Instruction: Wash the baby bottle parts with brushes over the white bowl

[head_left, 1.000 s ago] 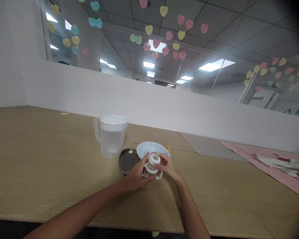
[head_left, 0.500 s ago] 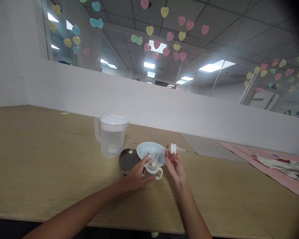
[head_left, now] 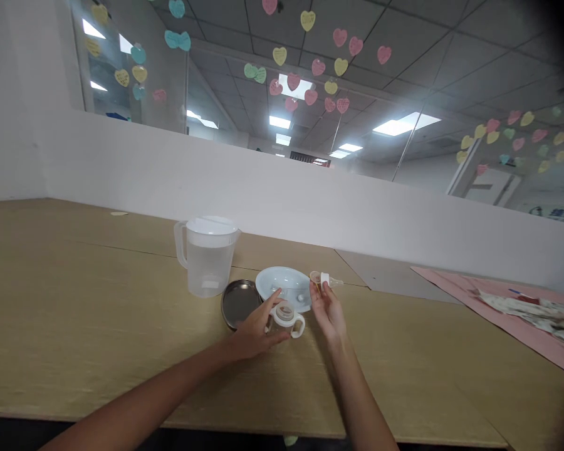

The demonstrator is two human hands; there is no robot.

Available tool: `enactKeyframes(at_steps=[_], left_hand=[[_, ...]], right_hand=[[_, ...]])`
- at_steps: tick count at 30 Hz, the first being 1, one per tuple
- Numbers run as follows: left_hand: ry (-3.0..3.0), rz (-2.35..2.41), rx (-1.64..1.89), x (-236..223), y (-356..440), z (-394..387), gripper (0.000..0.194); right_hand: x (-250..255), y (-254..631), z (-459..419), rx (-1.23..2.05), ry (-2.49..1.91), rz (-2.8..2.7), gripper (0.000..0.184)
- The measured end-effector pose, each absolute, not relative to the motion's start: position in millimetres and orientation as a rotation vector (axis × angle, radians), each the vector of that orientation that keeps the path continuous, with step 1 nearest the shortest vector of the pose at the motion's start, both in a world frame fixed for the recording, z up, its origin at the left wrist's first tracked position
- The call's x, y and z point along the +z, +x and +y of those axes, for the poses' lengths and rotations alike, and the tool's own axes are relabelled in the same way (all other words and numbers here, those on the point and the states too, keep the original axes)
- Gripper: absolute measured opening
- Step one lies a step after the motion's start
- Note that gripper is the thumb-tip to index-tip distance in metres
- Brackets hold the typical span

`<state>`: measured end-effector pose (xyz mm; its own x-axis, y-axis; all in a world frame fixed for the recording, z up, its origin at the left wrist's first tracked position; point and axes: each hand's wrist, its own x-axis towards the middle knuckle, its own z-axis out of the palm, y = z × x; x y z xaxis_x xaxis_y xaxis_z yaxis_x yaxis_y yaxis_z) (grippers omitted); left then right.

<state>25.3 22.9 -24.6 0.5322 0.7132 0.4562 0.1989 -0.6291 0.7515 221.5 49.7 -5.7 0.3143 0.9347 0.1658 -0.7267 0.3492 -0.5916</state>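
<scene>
My left hand (head_left: 255, 333) is wrapped round a clear baby bottle (head_left: 284, 321) with white side handles. The bottle stands upright with its mouth uncovered. To its right and a little higher, my right hand (head_left: 329, 313) grips a white nipple cap (head_left: 326, 280) between its fingers. The clear nipple points right, and the cap's underside faces left. A small white ball (head_left: 301, 298) shows over the light-blue bowl (head_left: 273, 280), just left of my right fingers. Whether a straw still joins the ball to the cap is hard to make out.
A lidded clear pitcher (head_left: 210, 260) of liquid stands behind on the left. Between it and my left hand lies a round dark metal dish (head_left: 239, 305). A pink cloth (head_left: 455, 288) with items on it lies at the right. A white wall (head_left: 244, 181) borders the table's back.
The white ball has come away from the bottle's mouth and moved right over the bowl. My right hand has turned the cap slightly; my left hand still holds the bottle.
</scene>
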Motion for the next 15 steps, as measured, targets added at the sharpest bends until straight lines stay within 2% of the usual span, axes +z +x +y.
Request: enactKeyframes(at_steps=[7,11,15], left_hand=[[2.165,0.744,1.043,-22,25,21,0.078],[2.206,0.762,1.037,-21,24,21,0.079],[2.238,0.779,1.022,-23,24,22,0.079]], right_hand=[[-16,207,51,0.680,-0.955,-1.014,0.038],[-19,206,49,0.642,-1.113,-1.349,0.039],[-17,207,46,0.633,-1.170,-1.455,0.038]])
